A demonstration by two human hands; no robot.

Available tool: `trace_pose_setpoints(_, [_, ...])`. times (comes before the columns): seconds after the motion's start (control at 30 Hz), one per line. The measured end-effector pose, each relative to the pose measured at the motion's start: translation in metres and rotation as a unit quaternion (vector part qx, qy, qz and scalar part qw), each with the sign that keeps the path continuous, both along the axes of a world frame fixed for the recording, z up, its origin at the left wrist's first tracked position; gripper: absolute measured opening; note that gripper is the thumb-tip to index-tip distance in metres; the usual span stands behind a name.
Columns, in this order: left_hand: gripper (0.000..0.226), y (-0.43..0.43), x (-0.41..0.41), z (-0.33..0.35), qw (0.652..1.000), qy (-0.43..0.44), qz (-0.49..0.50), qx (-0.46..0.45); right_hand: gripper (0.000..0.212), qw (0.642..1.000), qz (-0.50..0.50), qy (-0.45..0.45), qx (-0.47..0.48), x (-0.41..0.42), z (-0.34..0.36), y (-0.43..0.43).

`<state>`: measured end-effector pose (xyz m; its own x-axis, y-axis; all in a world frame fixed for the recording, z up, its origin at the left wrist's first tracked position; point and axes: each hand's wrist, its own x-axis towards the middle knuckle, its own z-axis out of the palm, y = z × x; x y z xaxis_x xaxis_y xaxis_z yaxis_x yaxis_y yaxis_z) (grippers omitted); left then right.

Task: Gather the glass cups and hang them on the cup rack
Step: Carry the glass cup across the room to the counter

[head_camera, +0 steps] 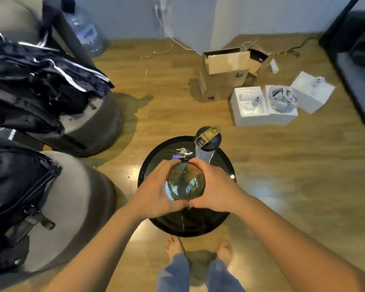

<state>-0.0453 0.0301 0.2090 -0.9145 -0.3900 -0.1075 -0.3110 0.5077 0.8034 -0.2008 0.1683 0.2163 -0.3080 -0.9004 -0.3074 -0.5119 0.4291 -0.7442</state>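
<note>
Holding: one glass cup is clasped between both hands above a round black table, mouth up toward the camera.
Far left: dark bags and clothing lie piled on grey beanbags; nothing there looks like a cup or a rack.
Left hand: the left hand is wrapped around the cup's left side, fingers curled against the glass, closed on it.
Cup: the tinted glass sits upright, and its base is hidden, so whether it touches the table cannot be told.
Right hand: the right hand presses the cup's right side in the same way, thumb toward the near edge, gripping the glass.
Table top: a bunch of keys and a dark bottle with a tan lid stand just beyond the cup, near the far rim.
Right floor: an open cardboard box and white packaging boxes sit well apart from the table.
Rack: no cup rack shows anywhere in view.
Step, as I judge it: gathering, with the hanging part not yet begun.
Doing it well: lift straight up so the cup clears the keys and bottle, keep both palms firm since smooth glass may slip, and find the rack before shifting to a one-handed hold by the handle or rim.
</note>
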Motion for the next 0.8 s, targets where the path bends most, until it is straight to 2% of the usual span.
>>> trace_pose_setpoints(0.07, [0.098, 0.023, -0.016, 0.037, 0.999, 0.032, -0.017, 0.013, 0.097, 0.998, -0.045, -0.013, -0.033, -0.013, 0.039, 0.036])
trace_pose_setpoints(0.23, [0.089, 0.103, -0.072, 0.106, 0.994, 0.086, -0.072, 0.011, 0.1, 0.985, -0.141, -0.03, -0.095, -0.049, 0.108, 0.138])
trace_pose_setpoints(0.43, [0.089, 0.229, -0.154, 0.176, 0.975, 0.131, -0.175, 0.045, 0.104, 0.951, -0.25, -0.029, -0.181, -0.097, 0.166, 0.289])
trace_pose_setpoints(0.63, [0.095, 0.375, -0.237, 0.212, 0.948, 0.151, -0.264, 0.093, 0.104, 0.898, -0.365, -0.03, -0.242, -0.135, 0.2, 0.451])
trace_pose_setpoints(0.8, [0.086, 0.498, -0.303, 0.22, 0.911, 0.151, -0.368, 0.11, 0.093, 0.847, -0.46, -0.017, -0.264, -0.147, 0.207, 0.578])
